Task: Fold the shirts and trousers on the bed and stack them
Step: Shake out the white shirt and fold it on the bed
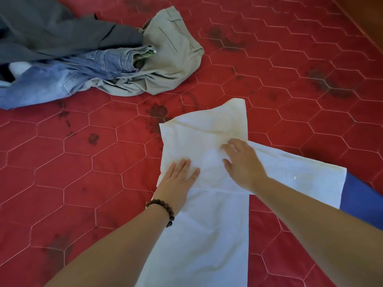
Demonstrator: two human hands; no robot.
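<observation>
Pressing flat on the white shirt, the left hand lies spread, fingers straight; the right hand rests beside it, fingers spread

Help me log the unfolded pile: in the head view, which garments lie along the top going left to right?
Dark grey garment → blue jeans → beige trousers.

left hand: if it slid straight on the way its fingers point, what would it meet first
The left hand lies flat on the white garment, fingers pointing up and slightly right. It would probably cross more white cloth first, then bare red bedcover; the clothes pile lies off to the left.
</observation>
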